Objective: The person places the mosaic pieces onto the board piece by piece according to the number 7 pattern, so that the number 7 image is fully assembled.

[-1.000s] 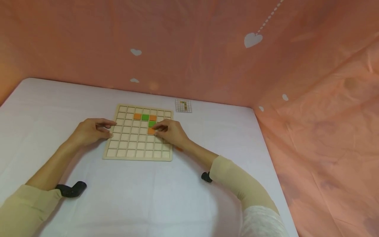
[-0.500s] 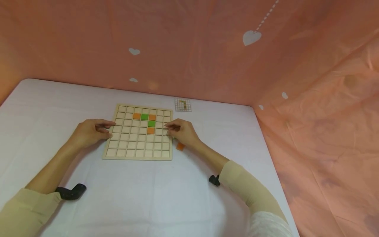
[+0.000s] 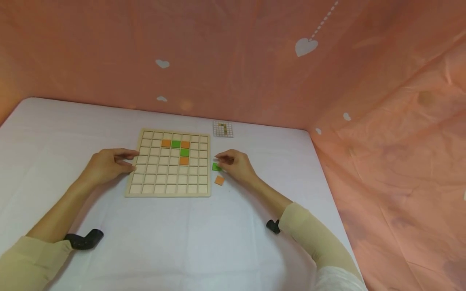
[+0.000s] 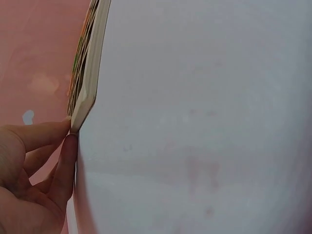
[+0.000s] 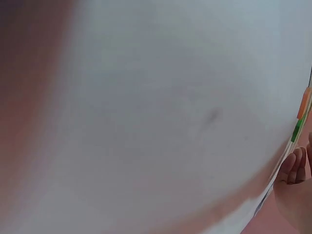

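Note:
A square wooden grid board (image 3: 156,178) lies on the white table. Orange and green tiles sit in its cells in a bent line, among them a green tile (image 3: 176,144) and an orange tile (image 3: 184,161). My left hand (image 3: 105,163) holds the board's left edge between thumb and fingers; the left wrist view has the fingertips at the board's rim (image 4: 83,109). Right of the board, my right hand (image 3: 236,165) is by a loose green tile (image 3: 216,167), its thumb overlapping the tile's corner. A loose orange tile (image 3: 219,180) lies just nearer to me.
A small card (image 3: 223,129) printed with a grid and a coloured pattern lies behind the board to the right. Pink cloth (image 3: 233,60) with white hearts rises behind the table (image 3: 164,242) and along its right side. Black pieces (image 3: 85,239) hang at both wrists.
My right hand has drawn away from the orange tile in the board and moved right, past the board's edge. The loose green and orange tiles have come into sight. My left hand stays put.

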The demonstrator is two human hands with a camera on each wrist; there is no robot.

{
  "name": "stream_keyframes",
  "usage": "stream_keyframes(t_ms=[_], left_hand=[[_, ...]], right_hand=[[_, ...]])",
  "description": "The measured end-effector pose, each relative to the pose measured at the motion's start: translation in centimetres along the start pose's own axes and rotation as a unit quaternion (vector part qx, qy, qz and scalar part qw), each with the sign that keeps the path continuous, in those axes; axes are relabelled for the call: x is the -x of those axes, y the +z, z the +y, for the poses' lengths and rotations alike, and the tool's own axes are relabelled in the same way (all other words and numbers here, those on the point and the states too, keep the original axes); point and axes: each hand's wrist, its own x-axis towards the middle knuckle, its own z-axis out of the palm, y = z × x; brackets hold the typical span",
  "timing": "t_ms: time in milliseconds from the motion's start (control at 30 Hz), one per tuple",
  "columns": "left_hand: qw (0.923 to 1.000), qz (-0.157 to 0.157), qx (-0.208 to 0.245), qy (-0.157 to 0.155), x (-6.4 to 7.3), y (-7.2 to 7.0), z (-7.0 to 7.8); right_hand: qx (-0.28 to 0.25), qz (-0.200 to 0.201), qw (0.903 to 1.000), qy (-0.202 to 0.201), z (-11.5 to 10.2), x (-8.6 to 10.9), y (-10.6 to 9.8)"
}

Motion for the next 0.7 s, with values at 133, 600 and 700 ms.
stream_keyframes(t_ms=[133,600,700], left_hand=[[1.0,0.002,0.008,-0.002,0.0,0.03,-0.08],[0.9995,0.005,0.021,-0.024,-0.28,-0.09,-0.19],[0.9995,0.006,0.02,-0.025,-0.3,-0.09,-0.15]], right_hand=[[0.008,-0.006,0.9999,0.01,0.46,0.52,-0.19],[0.024,-0.02,0.9995,-0.001,0.98,0.96,0.33],[0.037,-0.018,0.9991,-0.011,1.0,0.92,0.38]])
